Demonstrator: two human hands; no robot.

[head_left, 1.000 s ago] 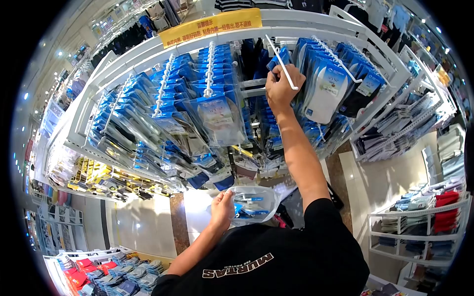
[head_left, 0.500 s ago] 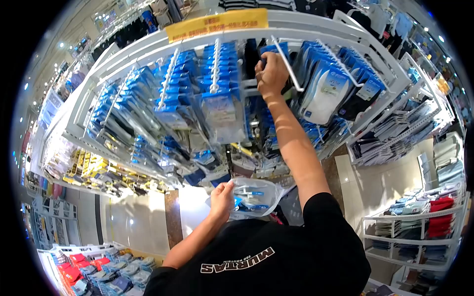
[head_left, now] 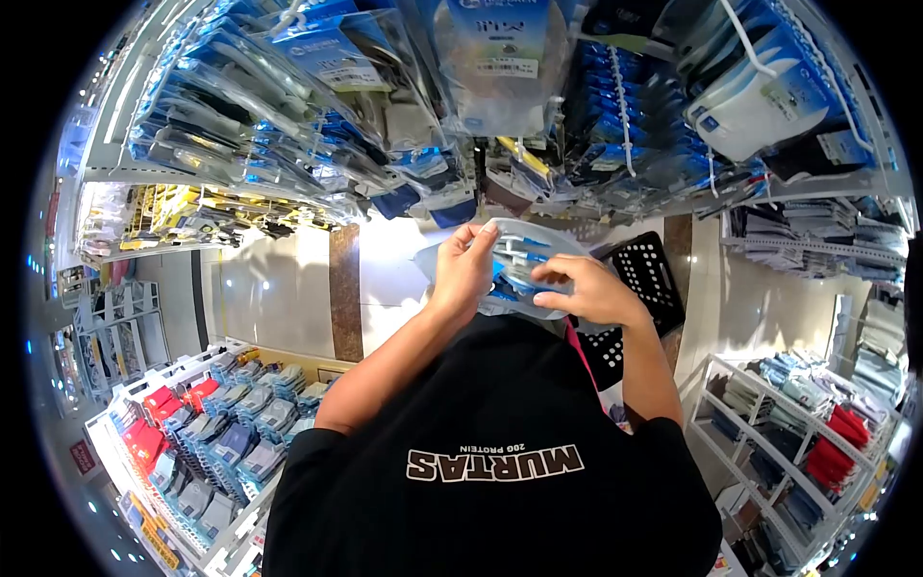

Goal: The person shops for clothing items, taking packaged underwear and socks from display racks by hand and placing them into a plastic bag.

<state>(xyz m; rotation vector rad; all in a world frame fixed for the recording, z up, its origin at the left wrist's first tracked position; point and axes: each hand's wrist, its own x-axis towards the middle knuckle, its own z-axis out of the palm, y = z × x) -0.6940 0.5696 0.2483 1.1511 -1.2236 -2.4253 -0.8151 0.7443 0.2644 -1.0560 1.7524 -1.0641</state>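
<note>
My left hand (head_left: 465, 269) is closed on the near left rim of a clear plastic bag (head_left: 562, 234), thumb on top. Inside the bag lie several packets with blue labels (head_left: 524, 248). At the bag's mouth, from the right, my right hand (head_left: 591, 288) reaches over the packets. Its thumb and forefinger are apart, slightly blurred, and I see nothing held between them. The other fingers are partly hidden. Beyond my hands hang insole packets (head_left: 502, 72) with blue headers on white hooks.
A black perforated basket (head_left: 649, 284) stands on the floor to the right. White racks with folded packs (head_left: 231, 433) are behind left, and another rack with red packs (head_left: 836, 447) is behind right. A metal hook (head_left: 750, 38) juts out at the upper right.
My right hand has come down from the hook on the rack to the bag. The view has tilted downward, and the black basket now shows. My left hand still grips the bag.
</note>
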